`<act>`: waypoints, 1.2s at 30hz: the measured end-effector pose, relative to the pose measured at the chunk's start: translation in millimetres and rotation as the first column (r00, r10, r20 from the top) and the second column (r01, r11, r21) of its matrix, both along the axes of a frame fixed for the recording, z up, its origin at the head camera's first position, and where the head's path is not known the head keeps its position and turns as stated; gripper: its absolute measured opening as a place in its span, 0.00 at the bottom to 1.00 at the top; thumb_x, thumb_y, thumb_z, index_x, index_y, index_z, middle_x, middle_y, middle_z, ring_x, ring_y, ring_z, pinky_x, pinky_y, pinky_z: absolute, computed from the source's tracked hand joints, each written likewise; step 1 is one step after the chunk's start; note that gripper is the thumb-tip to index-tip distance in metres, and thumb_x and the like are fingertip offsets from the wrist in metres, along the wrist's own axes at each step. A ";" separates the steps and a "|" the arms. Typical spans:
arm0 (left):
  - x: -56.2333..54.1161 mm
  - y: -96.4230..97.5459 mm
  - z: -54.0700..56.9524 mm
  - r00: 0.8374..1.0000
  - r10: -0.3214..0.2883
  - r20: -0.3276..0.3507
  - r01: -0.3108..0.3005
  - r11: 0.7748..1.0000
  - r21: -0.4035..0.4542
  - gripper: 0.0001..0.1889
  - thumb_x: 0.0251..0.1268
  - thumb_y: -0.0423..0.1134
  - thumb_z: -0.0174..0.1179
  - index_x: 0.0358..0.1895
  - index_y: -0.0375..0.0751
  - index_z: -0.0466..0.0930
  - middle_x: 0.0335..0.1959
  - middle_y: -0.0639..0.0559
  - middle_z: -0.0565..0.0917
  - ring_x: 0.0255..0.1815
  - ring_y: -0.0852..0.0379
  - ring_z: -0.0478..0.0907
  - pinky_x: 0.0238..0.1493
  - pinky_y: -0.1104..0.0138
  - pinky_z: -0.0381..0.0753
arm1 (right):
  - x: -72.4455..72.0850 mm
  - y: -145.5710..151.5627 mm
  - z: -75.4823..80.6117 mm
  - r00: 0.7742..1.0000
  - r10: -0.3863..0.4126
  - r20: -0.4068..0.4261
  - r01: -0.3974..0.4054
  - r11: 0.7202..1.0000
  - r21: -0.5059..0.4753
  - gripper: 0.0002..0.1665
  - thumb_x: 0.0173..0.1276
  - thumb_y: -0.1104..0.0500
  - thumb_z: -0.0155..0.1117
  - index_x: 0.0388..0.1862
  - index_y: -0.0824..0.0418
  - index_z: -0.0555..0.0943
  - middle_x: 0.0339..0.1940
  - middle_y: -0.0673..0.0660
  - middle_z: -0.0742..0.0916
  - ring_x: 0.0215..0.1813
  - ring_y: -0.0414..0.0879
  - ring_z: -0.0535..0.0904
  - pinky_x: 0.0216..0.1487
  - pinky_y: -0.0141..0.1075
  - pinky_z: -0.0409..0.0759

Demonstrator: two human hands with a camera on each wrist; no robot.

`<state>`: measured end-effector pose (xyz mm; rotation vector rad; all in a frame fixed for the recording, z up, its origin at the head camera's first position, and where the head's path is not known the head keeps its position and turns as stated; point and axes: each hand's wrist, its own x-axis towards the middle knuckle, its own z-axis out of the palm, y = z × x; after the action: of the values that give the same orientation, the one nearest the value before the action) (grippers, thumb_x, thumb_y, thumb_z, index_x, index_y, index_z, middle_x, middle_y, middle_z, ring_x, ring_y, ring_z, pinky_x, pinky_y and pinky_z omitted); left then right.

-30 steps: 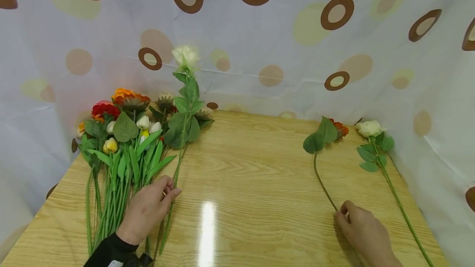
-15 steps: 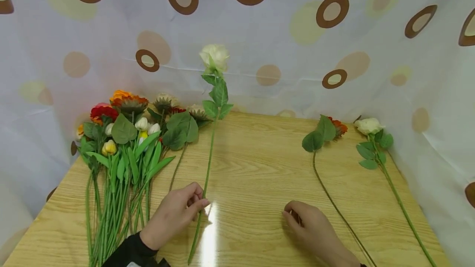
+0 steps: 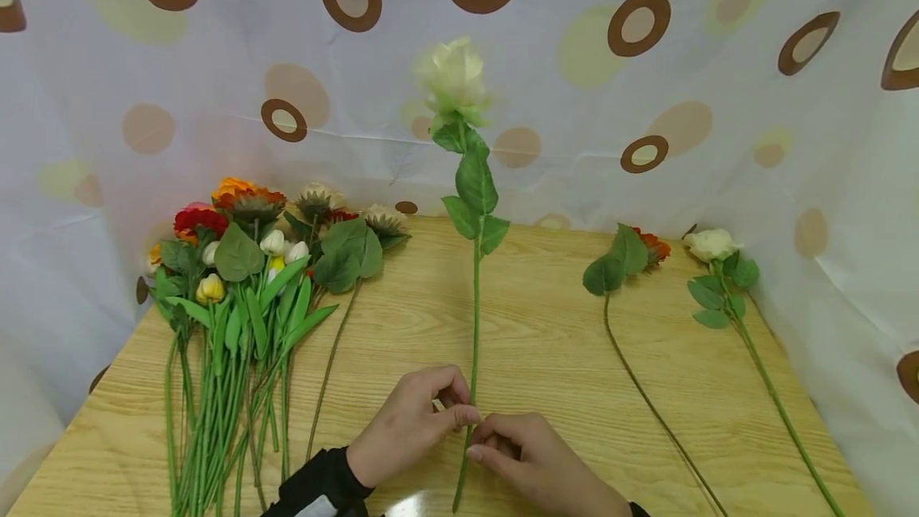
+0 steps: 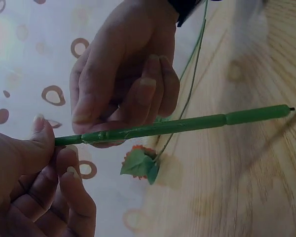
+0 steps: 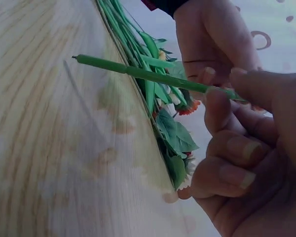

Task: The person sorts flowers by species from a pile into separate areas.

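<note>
A white artificial rose stands upright above the table in the head view, its bloom high against the backdrop. My left hand pinches the lower stem between thumb and fingers. Just below, the thumb and index finger of my right hand grip the same stem. In the left wrist view the bare green stem end sticks out past both hands, over the wood. The right wrist view shows that stem end with its shadow on the table, and the right index fingertip overlapping the stem.
Several mixed flowers lie bunched on the table's left, with a brown-stemmed flower beside them. An orange flower and another white rose lie on the right. A dotted cloth hangs behind the wooden table.
My left hand has carried the white rose rightward from the bunch to the middle and raised it. My right hand has left the orange flower's stem, moved left and taken hold of the rose stem.
</note>
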<state>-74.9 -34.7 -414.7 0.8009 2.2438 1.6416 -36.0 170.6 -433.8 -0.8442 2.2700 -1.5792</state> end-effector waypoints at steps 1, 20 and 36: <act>0.6 2.1 -0.2 1.000 -0.002 0.015 0.002 1.000 0.007 0.06 0.59 0.46 0.62 0.30 0.53 0.76 0.28 0.61 0.78 0.31 0.62 0.76 0.30 0.67 0.75 | 0.6 -0.5 -1.0 1.000 -0.007 -0.014 0.006 1.000 -0.011 0.06 0.70 0.57 0.56 0.34 0.57 0.78 0.20 0.44 0.76 0.20 0.29 0.65 0.18 0.27 0.69; -13.7 -56.3 -16.7 0.960 0.270 -0.073 -0.279 0.926 -0.253 0.09 0.67 0.49 0.55 0.46 0.54 0.77 0.34 0.64 0.78 0.34 0.67 0.74 0.37 0.67 0.74 | 13.7 70.4 4.5 0.905 -0.396 -0.156 0.420 0.891 0.173 0.07 0.70 0.57 0.55 0.32 0.53 0.78 0.18 0.47 0.78 0.15 0.36 0.69 0.16 0.30 0.69; -19.2 -131.0 -24.5 0.781 0.354 -0.514 -0.624 0.475 -0.620 0.15 0.54 0.48 0.67 0.35 0.41 0.80 0.16 0.52 0.71 0.10 0.59 0.59 0.12 0.65 0.55 | 35.4 219.0 41.4 0.556 -0.627 -0.545 0.813 0.275 0.513 0.14 0.68 0.59 0.57 0.35 0.72 0.79 0.17 0.51 0.79 0.15 0.38 0.70 0.16 0.34 0.68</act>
<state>-94.2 -165.7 -439.2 0.1525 3.2357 0.4658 -0.6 389.6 -392.4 0.3819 3.3376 -0.4937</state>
